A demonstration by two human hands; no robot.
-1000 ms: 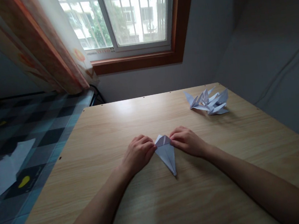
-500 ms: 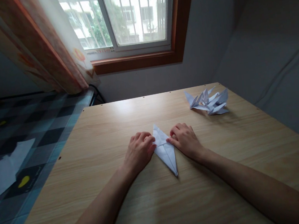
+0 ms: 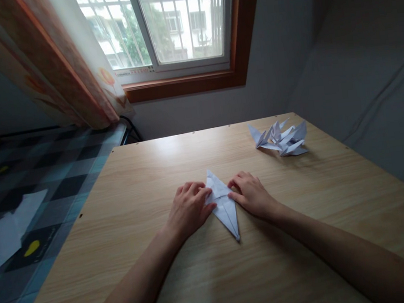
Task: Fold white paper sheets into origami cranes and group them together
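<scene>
A white sheet of paper folded into a long diamond (image 3: 225, 207) lies on the wooden table (image 3: 146, 178), one tip pointing away from me and the other towards me. Creases run along and across it. My left hand (image 3: 190, 206) touches its left edge, with the thumb and index finger closed on the paper at the widest part. On the opposite edge, my right hand (image 3: 249, 192) has its curled fingers and thumb closed at the right corner. The fingertips partly hide both side corners.
Several folded paper cranes (image 3: 283, 140) are bunched at the table's back right. To the left, loose white paper (image 3: 2, 235) lies on a checked bedspread (image 3: 66, 188). A curtain (image 3: 66, 65) hangs beside the barred window (image 3: 178, 21).
My left thumb has shifted slightly towards me and further over the paper's left edge. The right hand has barely moved, and the folded paper keeps its place.
</scene>
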